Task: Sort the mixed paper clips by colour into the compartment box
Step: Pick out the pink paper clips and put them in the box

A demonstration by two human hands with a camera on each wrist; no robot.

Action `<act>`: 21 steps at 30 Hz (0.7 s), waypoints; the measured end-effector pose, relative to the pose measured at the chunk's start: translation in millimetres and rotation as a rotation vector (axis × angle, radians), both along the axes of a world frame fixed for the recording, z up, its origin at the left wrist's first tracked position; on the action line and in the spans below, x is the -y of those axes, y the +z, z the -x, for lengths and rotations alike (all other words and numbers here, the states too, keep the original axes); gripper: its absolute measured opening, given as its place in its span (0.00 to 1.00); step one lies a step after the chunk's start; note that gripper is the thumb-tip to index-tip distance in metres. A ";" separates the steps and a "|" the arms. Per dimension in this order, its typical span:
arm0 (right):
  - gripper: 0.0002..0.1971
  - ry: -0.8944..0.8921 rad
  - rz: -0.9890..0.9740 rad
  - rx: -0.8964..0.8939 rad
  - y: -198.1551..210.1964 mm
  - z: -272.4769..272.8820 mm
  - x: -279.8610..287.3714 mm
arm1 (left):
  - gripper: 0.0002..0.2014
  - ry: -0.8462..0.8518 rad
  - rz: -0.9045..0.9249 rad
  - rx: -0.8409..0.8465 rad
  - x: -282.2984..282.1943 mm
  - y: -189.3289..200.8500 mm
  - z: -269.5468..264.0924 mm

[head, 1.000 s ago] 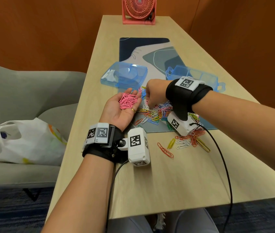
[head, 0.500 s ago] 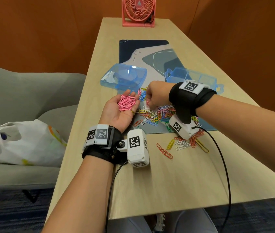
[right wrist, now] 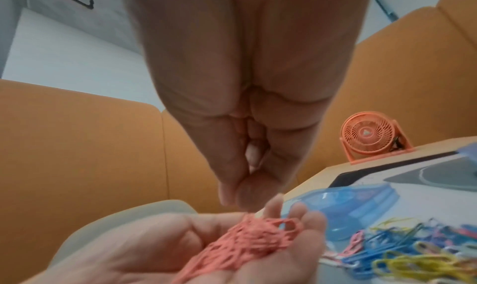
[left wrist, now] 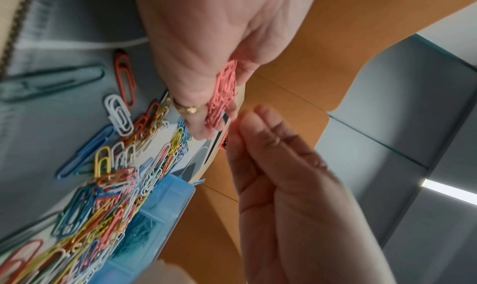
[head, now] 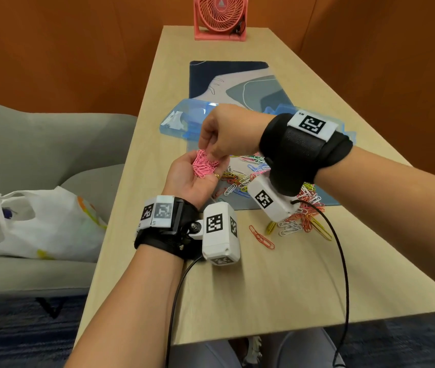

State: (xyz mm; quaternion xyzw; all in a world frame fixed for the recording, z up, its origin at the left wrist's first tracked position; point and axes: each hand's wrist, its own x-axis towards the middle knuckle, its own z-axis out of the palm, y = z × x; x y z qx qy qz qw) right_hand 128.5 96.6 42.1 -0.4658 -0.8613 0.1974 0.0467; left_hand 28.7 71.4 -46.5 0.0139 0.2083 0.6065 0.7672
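While my left hand [head: 193,179] lies palm up at frame centre in the head view, it cups a pink clump [head: 203,163] on loosely curved fingers, with a ring [head: 217,176] showing on one finger. My right hand [head: 227,132] hangs directly above the clump, fingertips [right wrist: 232,192] bunched together and pointing down at its top edge; whether a clip is pinched between them I cannot tell, since the tips are blurred in the right wrist view. Right of the left hand, the mixed pile [head: 253,173] spreads across the mat [head: 227,78], and more clips [head: 301,221] spill past the mat's lower edge onto the bare table [head: 264,288], with one orange clip [head: 261,237] lying apart. Behind the right hand sits the blue box [head: 181,120], partly hidden; the left wrist view shows blue clips [left wrist: 139,233] in one compartment at the lower left of that frame. At the top centre of the head view a fan [head: 220,17] stands at the table's far end. At the left edge, a white bag [head: 38,224] rests on a grey chair [head: 51,144]
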 end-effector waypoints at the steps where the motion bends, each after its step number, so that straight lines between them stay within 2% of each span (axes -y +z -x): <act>1: 0.08 -0.023 0.005 -0.007 1.5 -4.5 -2.0 | 0.16 -0.003 0.005 0.026 0.8 1.3 -0.5; 5: 0.03 -0.116 -0.041 0.091 3.0 -32.5 -13.4 | 0.16 0.011 0.075 -0.028 0.7 2.8 -3.1; 10: 0.08 -0.165 -0.027 0.302 -15.3 -64.8 -22.2 | 0.15 -0.012 0.082 -0.098 0.4 1.7 -6.3; 21: 0.04 -0.081 0.034 0.357 -38.2 -68.6 -14.2 | 0.18 -0.024 0.080 -0.163 1.0 -1.7 -8.6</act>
